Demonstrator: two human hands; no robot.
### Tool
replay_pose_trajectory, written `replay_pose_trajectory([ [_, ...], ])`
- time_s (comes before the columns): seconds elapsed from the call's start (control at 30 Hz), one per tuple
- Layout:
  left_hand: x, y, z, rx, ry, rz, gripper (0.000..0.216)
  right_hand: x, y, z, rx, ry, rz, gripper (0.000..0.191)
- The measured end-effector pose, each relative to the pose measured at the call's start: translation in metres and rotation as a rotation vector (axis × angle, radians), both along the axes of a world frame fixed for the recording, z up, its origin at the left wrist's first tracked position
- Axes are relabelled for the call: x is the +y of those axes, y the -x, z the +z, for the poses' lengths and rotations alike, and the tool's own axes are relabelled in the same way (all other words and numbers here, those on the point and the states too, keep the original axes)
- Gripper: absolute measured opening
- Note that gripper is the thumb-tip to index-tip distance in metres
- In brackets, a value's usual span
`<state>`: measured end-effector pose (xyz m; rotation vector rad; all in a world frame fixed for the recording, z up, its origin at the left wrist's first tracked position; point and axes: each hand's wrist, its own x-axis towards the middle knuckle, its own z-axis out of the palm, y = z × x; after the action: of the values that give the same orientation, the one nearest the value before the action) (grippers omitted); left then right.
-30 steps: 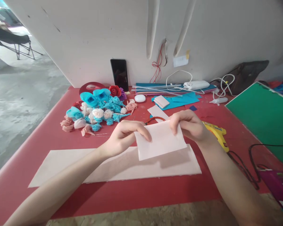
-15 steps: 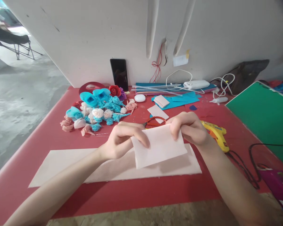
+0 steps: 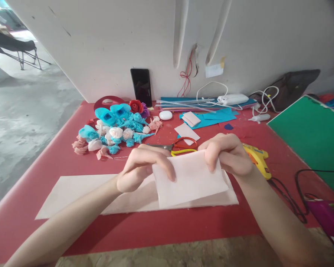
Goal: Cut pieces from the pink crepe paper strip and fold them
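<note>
Both my hands hold one small pale pink sheet (image 3: 189, 181) above the table. My left hand (image 3: 144, 167) pinches its upper left corner, and my right hand (image 3: 228, 152) pinches its upper right corner. The sheet hangs just over a long pale pink strip (image 3: 100, 193) that lies flat on the red table (image 3: 167, 226). Red-handled scissors (image 3: 180, 145) lie just beyond my hands, partly hidden behind them.
A heap of blue, white and pink paper flowers (image 3: 115, 129) lies at the back left. A yellow glue gun (image 3: 257, 159) sits right of my right hand. A phone (image 3: 141, 87) leans on the wall; blue sheets (image 3: 211, 116), cables and a green board (image 3: 311, 137) fill the right.
Both hands have lowered the small pink sheet toward the long strip and nearer to me. The scissors behind my hands now show more.
</note>
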<state>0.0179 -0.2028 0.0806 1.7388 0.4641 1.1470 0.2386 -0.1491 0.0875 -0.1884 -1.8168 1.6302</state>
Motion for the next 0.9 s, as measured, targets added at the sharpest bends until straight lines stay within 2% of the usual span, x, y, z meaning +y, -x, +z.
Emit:
replay_pose_trajectory([
  [0.1, 0.0, -0.002, 0.003, 0.003, 0.055, 0.04, 0.039, 0.001, 0.0, -0.002, -0.008, 0.0, -0.002, 0.023],
  [0.2, 0.001, -0.004, 0.003, 0.013, 0.032, 0.071, 0.051, 0.006, 0.0, -0.003, -0.029, -0.011, -0.004, 0.023],
  [0.33, 0.004, -0.005, -0.005, 0.037, 0.008, 0.183, 0.045, 0.017, -0.004, -0.002, -0.149, -0.073, 0.146, 0.023],
  [0.5, 0.008, -0.01, -0.01, 0.197, 0.128, 0.041, 0.048, 0.026, -0.004, -0.001, -0.385, -0.145, 0.306, 0.028],
  [0.6, 0.008, -0.016, -0.01, 0.217, 0.151, -0.008, 0.05, 0.021, 0.003, -0.005, -0.451, -0.099, 0.362, 0.028],
  [0.77, 0.005, -0.021, -0.012, 0.209, 0.185, -0.032, 0.05, 0.013, 0.015, -0.011, -0.411, -0.053, 0.344, 0.033],
  [0.9, 0.004, -0.017, -0.012, 0.162, 0.188, -0.001, 0.051, 0.016, 0.008, -0.003, -0.471, -0.108, 0.352, 0.031],
])
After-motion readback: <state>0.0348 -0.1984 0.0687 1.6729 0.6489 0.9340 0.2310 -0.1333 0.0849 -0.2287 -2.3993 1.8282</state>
